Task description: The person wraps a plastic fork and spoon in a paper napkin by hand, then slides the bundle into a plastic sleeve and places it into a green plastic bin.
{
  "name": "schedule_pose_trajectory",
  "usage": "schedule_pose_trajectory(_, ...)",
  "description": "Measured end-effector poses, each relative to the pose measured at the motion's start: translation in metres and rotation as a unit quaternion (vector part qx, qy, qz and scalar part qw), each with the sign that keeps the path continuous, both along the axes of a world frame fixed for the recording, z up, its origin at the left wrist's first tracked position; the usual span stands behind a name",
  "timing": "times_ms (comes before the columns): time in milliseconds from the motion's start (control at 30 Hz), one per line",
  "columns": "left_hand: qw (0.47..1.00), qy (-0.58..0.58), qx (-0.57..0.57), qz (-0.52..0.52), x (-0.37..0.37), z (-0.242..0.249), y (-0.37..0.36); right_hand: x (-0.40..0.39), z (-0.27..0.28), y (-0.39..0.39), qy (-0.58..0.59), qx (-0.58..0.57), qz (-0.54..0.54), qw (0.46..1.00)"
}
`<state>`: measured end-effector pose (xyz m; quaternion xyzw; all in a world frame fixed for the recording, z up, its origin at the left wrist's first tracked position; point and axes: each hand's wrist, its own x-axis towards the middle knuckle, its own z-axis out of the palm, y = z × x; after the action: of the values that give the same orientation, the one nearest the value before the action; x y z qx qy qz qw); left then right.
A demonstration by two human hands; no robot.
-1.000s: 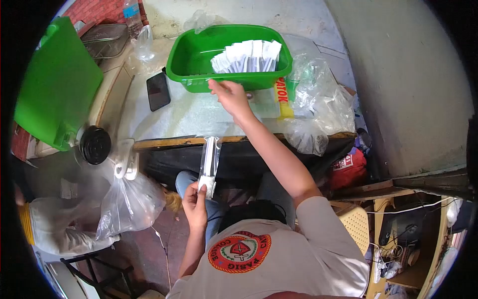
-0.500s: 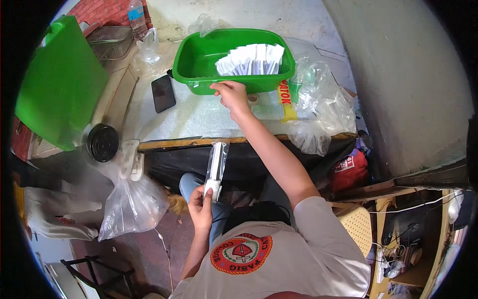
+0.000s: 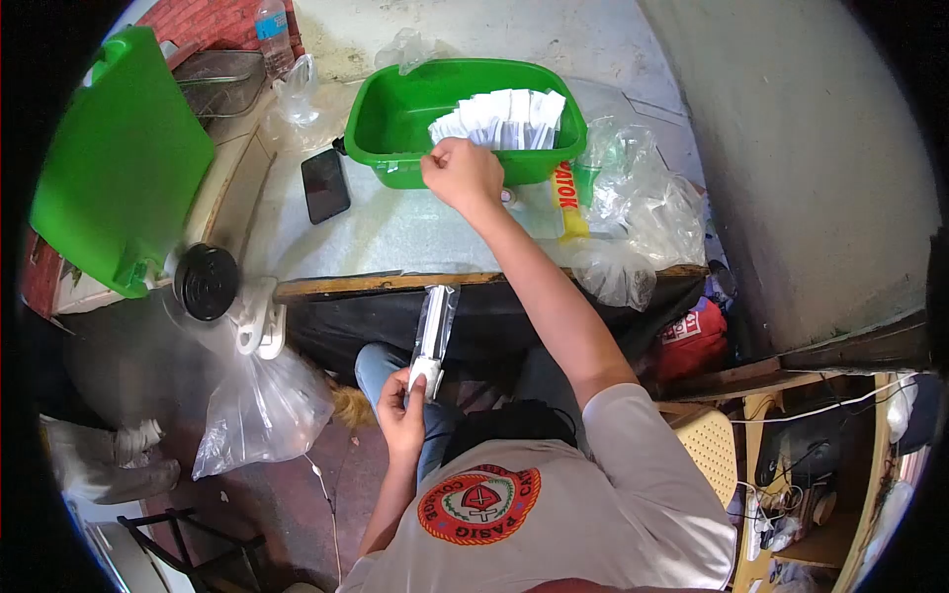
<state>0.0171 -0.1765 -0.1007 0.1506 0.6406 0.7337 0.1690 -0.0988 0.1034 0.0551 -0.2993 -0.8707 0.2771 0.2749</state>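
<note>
My left hand (image 3: 402,403) grips the lower end of a clear plastic packet (image 3: 432,326) with white strips inside, held upright in front of the table edge. My right hand (image 3: 463,174) is at the front rim of a green plastic basin (image 3: 381,163), its fingers curled together. Whatever those fingertips may hold is too small to make out. Inside the basin, several white packets (image 3: 509,117) lie fanned out on the right side. Small clear pieces, perhaps tape (image 3: 392,167), stick to the basin's front rim.
A black phone (image 3: 325,186) lies left of the basin. Crumpled clear plastic bags (image 3: 633,198) and a yellow wrapper (image 3: 565,203) are on the right. A small roll (image 3: 508,196) sits beside my right wrist. A clip fan (image 3: 206,282) and hanging plastic bag (image 3: 262,410) are at the left edge.
My right hand has shifted slightly up and to the right along the basin's front rim, its fingers curling more. My left hand with the packet has barely moved.
</note>
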Motion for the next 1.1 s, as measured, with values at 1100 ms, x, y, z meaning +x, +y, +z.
schedule_pose_trajectory(1100, 0.969, -0.002, 0.012, -0.249, -0.064, 0.095, 0.104, 0.087, 0.08, 0.068, -0.111, -0.153, 0.534, 0.824)
